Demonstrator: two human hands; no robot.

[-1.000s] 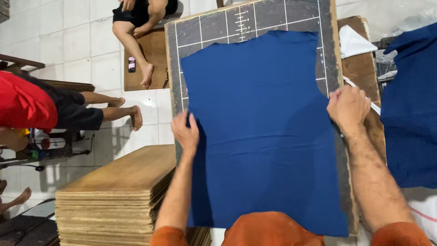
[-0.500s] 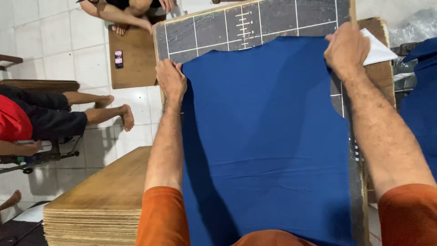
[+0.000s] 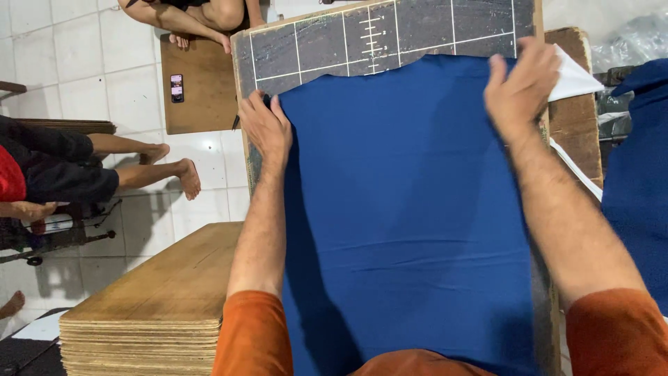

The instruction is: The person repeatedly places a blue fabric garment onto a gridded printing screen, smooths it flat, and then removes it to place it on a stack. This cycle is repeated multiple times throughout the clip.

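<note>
2 hands, left hand [image 3: 266,127] and right hand [image 3: 520,87], press blue fabric [image 3: 410,209] flat.

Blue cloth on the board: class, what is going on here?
A person in orange sleeves has a sheet of blue cloth spread over a dark gridded board. The left hand lies flat on the cloth's upper left edge; the right hand is at its upper right corner. A stack of wooden boards stands to the left. Other people sit on the tiled floor, and a phone lies on a low wooden board.
</note>
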